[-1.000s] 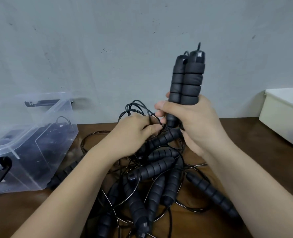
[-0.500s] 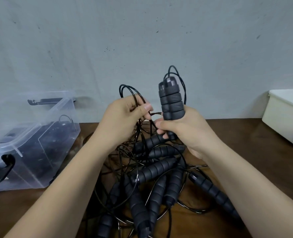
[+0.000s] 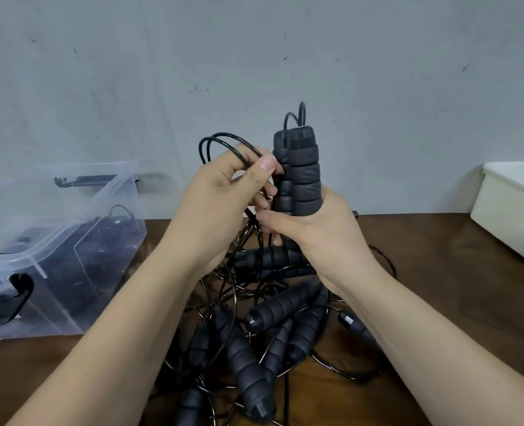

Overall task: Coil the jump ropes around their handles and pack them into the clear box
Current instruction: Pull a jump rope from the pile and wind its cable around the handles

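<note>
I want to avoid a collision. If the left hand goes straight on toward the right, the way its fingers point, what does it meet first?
Most likely the pair of black foam-ringed jump rope handles held upright by the right hand; the left hand, pinching black cord loops, is already almost touching them.

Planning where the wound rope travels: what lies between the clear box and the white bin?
In the head view, between clear box and white bin: both hands, held handles, rope pile.

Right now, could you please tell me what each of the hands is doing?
Left hand: closed, pinching loops of black rope.
Right hand: closed around the pair of upright handles.
</note>
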### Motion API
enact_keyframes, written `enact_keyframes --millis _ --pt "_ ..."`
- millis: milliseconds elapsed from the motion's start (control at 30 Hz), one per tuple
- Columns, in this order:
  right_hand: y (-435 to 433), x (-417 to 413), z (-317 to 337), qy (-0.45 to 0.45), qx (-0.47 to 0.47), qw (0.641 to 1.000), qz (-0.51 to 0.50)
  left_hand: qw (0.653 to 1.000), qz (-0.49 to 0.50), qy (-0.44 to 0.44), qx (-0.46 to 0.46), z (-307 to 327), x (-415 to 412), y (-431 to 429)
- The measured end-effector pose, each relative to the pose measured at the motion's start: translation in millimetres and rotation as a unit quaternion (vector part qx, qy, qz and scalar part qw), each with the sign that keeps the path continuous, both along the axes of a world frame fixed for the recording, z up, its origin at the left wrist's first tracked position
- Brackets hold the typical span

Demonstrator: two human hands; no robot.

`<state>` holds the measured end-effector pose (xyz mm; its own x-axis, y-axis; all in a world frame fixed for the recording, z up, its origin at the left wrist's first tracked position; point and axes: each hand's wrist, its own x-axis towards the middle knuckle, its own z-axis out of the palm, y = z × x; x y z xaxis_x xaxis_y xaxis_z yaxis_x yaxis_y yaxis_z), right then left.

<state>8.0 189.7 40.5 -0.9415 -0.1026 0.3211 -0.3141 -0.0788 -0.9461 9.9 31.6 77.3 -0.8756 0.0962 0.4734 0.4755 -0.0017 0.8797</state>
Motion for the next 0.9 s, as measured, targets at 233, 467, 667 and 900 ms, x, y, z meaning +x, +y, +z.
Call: enact_keyframes --millis 233,467,667,900 --pt "2.4 -2.9 5.9 -0.026 -0.054 0.997 -0.05 0.998 0.034 -0.034 -0.045 -4.4 -1.2 5.1" --pt "18.7 -9.6 15.6 -0.036 -0.074 0.994 -0.066 0.941 0.062 -0.02 -0.331 -10.1 -0.8 2.1" --pt "35.8 -3.4 38.9 0.001 -0.113 0.991 -0.068 0.872 0.072 -0.015 -0.484 -23.7 -12.2 -9.5" --pt "38.2 6.7 47.8 0.012 -0.14 0.99 -0.025 0.896 0.028 0.054 -0.439 -32.3 -14.8 3.1"
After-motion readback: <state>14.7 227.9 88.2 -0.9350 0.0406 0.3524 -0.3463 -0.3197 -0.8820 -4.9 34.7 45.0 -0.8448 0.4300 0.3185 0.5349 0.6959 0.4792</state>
